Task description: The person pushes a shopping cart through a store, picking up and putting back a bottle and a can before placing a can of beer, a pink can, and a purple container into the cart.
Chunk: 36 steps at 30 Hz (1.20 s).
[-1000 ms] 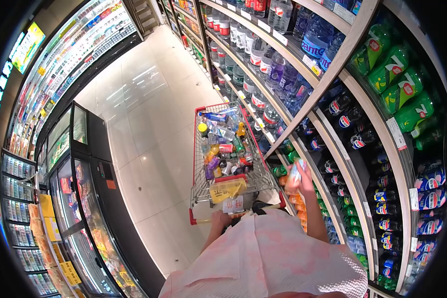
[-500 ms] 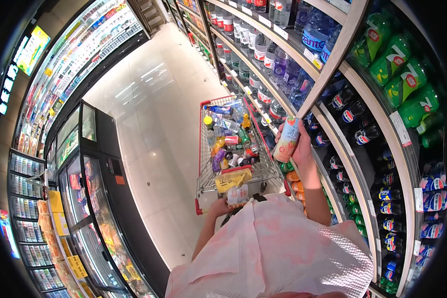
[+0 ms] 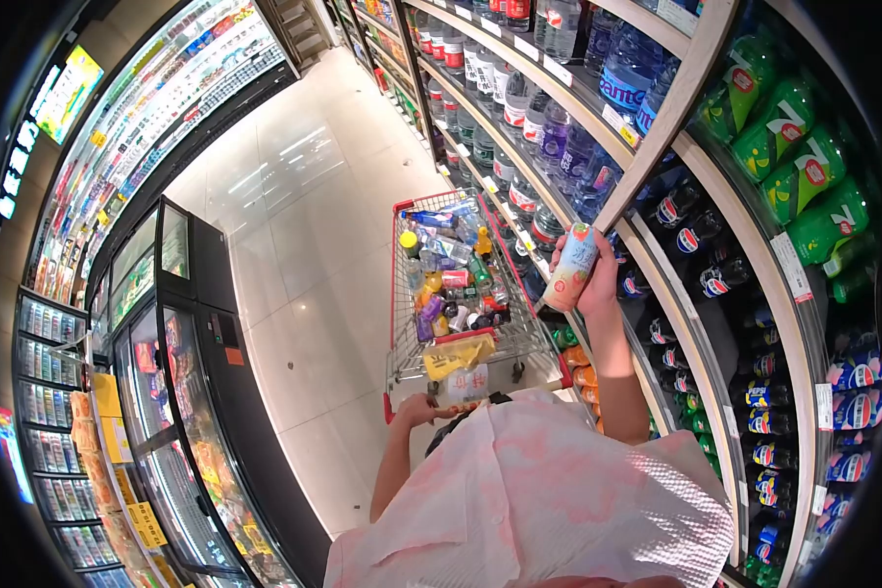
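My right hand (image 3: 603,277) is wrapped round a drink bottle (image 3: 569,267) with a pale blue and peach label, held tilted beside the shelves. Low in front of my body, my left hand (image 3: 416,410) is closed on the handle bar (image 3: 458,406) of the shopping cart, its fingers partly hidden. The cart (image 3: 395,284) has a red-edged wire basket. Many bottles lie jumbled inside it, among them a yellow-capped bottle (image 3: 409,239), a purple one (image 3: 428,318) and a green one (image 3: 480,271). A yellow sign (image 3: 459,357) hangs at the cart's near end.
Shelves of water bottles (image 3: 519,98), Pepsi bottles (image 3: 769,421) and green 7UP bottles (image 3: 804,171) rise close on my right. Glass-door freezers (image 3: 206,392) stand at left, with a lit refrigerated display (image 3: 167,118) beyond. A pale tiled floor (image 3: 304,225) runs between.
The drink bottle and my right hand have shifted very slightly. My left hand has moved a little to the left and down. The view has turned slightly.
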Each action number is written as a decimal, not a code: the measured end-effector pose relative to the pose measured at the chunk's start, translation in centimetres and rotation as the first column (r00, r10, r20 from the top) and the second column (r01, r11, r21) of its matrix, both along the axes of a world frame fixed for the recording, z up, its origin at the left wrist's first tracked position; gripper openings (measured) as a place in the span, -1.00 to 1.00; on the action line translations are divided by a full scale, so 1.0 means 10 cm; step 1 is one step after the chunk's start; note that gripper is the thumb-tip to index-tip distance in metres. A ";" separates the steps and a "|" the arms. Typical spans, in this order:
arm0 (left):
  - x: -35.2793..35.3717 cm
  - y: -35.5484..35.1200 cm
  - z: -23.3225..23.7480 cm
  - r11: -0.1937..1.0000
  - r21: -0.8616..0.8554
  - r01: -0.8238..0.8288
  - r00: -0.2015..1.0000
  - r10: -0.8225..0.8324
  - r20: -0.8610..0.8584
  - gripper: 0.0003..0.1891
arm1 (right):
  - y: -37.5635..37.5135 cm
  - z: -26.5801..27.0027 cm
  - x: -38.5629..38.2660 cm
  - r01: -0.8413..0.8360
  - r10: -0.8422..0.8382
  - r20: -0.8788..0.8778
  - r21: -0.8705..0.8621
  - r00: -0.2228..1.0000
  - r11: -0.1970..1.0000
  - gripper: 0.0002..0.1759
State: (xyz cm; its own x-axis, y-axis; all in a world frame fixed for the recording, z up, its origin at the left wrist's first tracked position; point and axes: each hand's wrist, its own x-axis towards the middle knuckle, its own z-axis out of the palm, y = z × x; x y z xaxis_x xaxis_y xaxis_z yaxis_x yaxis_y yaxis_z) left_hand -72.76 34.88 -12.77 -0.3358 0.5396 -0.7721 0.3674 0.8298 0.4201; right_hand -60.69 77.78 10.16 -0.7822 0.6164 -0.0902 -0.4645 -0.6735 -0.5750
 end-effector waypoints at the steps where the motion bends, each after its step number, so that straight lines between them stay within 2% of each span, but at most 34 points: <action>1: -0.04 -0.06 -0.14 0.990 0.094 -0.101 0.995 0.098 0.035 -0.30 | 0.01 -0.06 -0.01 0.014 -0.015 0.008 0.015 1.000 1.000 -0.47; 3: -0.13 -0.27 -0.60 0.915 0.264 -0.305 0.951 0.278 0.135 -0.47 | -0.03 -0.14 -0.05 0.030 -0.030 0.041 0.012 0.999 0.999 -0.49; 4: -0.18 -0.33 -0.60 0.930 0.295 -0.219 0.969 0.244 -0.047 -0.54 | -0.06 -0.16 -0.07 0.033 -0.032 0.065 -0.007 0.997 0.999 -0.49; 6: -0.24 -0.46 -0.63 0.952 0.305 -0.039 0.903 0.165 -0.398 -0.68 | -0.16 -0.19 -0.11 0.050 -0.048 0.114 -0.012 0.992 0.999 -0.53; 9: -0.17 -0.39 -0.31 0.973 0.226 0.053 0.876 0.063 -0.479 -0.70 | -0.28 -0.24 -0.23 0.023 -0.024 0.134 0.007 0.991 1.000 -0.53; 10: -0.12 -0.37 -0.31 0.959 0.240 0.148 0.830 0.011 -0.557 -0.68 | -0.28 -0.31 -0.29 -0.007 0.009 0.115 -0.019 0.993 1.000 -0.52; 13: -0.18 -0.26 -0.31 0.961 0.251 0.117 0.820 0.049 -0.571 -0.65 | -0.30 -0.42 -0.43 0.001 0.002 0.188 -0.016 0.982 1.000 -0.52; 22: -0.63 0.10 -0.34 0.966 0.251 0.065 0.834 0.085 -0.546 -0.67 | 0.02 -0.93 -1.12 -0.086 0.090 0.247 -0.028 0.965 0.996 -0.51; 23: -0.88 0.23 -0.34 0.967 0.247 0.057 0.828 0.093 -0.553 -0.67 | 0.07 -1.03 -1.42 -0.073 0.097 0.243 -0.107 0.965 0.992 -0.55; 28: -1.42 0.52 -0.34 0.973 0.223 0.062 0.826 0.076 -0.558 -0.67 | 0.20 -1.43 -1.98 -0.127 0.127 0.374 -0.026 0.919 0.992 -0.65; 31: -1.75 0.67 -0.41 0.969 0.235 0.070 0.803 0.085 -0.590 -0.68 | 0.32 -1.54 -2.17 -0.102 0.099 0.456 -0.018 0.884 0.995 -0.70; 36: -2.34 0.92 -0.39 0.965 0.257 0.050 0.769 0.127 -0.627 -0.69 | 0.61 -1.74 -2.43 -0.057 0.102 0.539 -0.099 0.836 0.993 -0.76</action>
State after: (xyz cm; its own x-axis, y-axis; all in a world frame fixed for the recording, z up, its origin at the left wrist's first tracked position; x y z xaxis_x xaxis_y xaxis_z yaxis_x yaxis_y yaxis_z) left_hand -96.16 44.09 -16.71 -0.7236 0.6548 -0.2186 0.5917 0.7514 0.2921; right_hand -84.94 83.86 -7.20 -0.6396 0.5282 -0.5585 -0.0361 -0.7464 -0.6646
